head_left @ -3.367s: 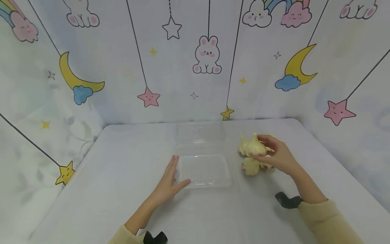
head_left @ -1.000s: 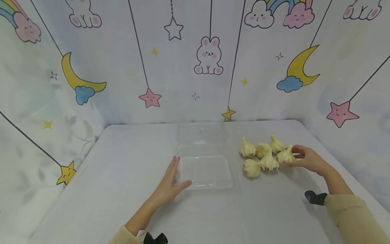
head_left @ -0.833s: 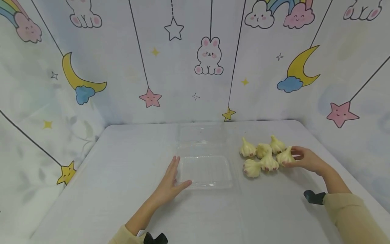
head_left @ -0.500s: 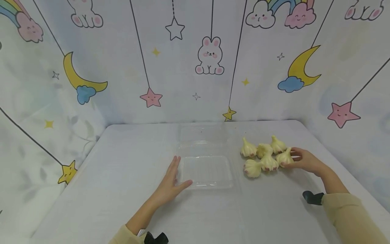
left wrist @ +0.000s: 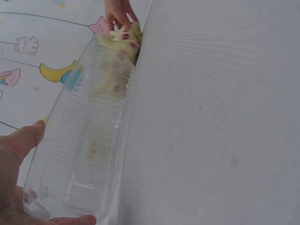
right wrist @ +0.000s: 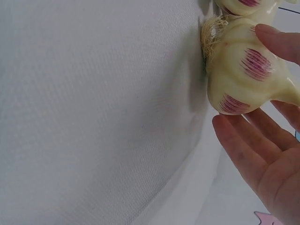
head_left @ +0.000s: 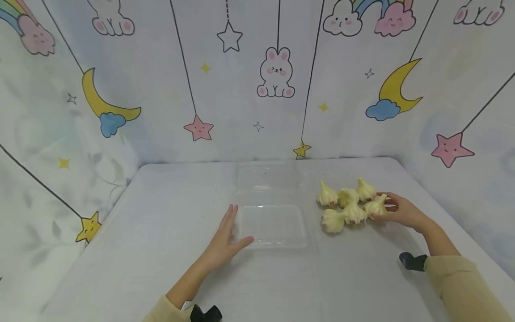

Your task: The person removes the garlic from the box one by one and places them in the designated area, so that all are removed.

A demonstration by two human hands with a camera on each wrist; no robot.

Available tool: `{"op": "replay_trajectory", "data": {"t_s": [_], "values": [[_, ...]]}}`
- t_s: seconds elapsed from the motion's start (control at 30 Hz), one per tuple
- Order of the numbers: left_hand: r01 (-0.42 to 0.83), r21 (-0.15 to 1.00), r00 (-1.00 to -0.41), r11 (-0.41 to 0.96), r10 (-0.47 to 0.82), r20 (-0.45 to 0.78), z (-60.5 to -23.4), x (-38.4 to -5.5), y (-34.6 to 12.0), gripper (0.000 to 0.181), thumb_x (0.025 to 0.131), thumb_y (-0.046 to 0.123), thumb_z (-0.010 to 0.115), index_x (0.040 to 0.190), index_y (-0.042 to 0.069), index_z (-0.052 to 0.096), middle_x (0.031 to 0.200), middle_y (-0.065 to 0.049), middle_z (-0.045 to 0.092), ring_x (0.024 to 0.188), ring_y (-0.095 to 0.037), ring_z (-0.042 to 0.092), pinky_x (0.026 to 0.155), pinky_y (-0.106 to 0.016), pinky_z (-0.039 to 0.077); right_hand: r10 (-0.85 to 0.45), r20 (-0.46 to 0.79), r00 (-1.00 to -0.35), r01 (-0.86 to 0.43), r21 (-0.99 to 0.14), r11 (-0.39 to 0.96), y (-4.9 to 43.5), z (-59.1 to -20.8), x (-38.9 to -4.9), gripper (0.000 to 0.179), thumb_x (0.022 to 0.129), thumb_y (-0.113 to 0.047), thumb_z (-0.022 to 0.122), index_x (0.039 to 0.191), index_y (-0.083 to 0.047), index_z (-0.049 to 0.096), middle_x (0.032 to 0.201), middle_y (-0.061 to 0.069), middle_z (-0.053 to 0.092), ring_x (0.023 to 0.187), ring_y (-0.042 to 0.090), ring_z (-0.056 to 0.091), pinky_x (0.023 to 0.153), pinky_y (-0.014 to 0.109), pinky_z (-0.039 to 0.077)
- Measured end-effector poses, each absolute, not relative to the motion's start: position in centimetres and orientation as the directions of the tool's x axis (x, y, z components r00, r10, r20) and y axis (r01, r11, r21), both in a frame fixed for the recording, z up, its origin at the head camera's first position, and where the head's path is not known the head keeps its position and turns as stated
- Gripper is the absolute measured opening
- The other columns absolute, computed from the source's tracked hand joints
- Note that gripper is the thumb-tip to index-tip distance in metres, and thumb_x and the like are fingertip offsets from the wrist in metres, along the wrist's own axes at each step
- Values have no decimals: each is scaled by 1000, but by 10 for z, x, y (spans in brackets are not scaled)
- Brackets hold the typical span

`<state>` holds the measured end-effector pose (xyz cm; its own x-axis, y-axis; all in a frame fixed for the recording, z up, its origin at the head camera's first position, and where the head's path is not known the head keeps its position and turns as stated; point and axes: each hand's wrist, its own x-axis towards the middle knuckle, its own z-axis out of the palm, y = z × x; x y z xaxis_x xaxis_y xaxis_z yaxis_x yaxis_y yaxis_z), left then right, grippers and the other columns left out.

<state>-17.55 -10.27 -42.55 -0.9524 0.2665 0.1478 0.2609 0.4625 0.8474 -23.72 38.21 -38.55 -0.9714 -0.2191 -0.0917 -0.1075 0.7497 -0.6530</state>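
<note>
My left hand (head_left: 219, 250) rests at the left side of a clear plastic hinged container (head_left: 267, 246), with fingers straight and spread from the thumb. In the left wrist view, its fingertips touch the rim of the container (left wrist: 117, 187). To the right lies a group of several garlic bulbs (head_left: 332, 221), pale with purplish streaks. My right hand (head_left: 404, 213) is at the rightmost garlic bulb (head_left: 375, 206), which sits on the table. In the right wrist view, the thumb lies over this garlic bulb (right wrist: 234, 75) and the fingertips meet its other side, partly hidden behind it.
The container's lid (head_left: 265, 176) lies folded back behind its base. A white cloth covers the table (head_left: 161, 214). Patterned wall sheets (head_left: 233, 98) rise at the back and both sides.
Over the last second my right hand shifts the rightmost garlic bulb slightly left toward the others; its index finger now reaches further along the bulb. The left hand and container stay put.
</note>
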Motion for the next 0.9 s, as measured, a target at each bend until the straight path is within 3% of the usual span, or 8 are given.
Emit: {"op": "replay_trajectory", "data": {"t_s": [0.33,0.53,0.7,0.9], "values": [[249,847,-955,470,262,135,-422,-177,-103,89,83,25,68,147,7,9,152,-16,0,132,-40,22,98,-50,35,-197,-78,-977,-99,-654,750,382,-383,-234,87,79,-25,71,140,8,18,129,38,37,115,57,36,86,62,40],[257,845,-954,470,266,142,-422,-176,-104,89,83,25,68,147,7,9,152,-15,-1,133,-40,20,98,-50,35,-191,-92,-977,-82,-665,743,382,-385,-234,88,81,-26,70,142,6,15,133,41,25,116,58,33,86,64,39],[259,846,-953,465,263,147,-421,-176,-104,89,83,24,68,147,6,9,152,-15,-1,134,-38,17,98,-51,34,-182,-69,-981,-93,-657,748,383,-382,-234,88,82,-27,68,143,4,13,134,38,25,117,57,32,87,64,38],[262,814,-955,518,262,140,-416,-178,-110,89,84,27,67,148,10,8,152,-12,-1,137,-33,10,101,-51,31,-155,-39,-987,-104,-577,810,380,-370,-231,89,84,-36,64,143,3,11,134,37,29,117,55,34,85,64,39]]}}
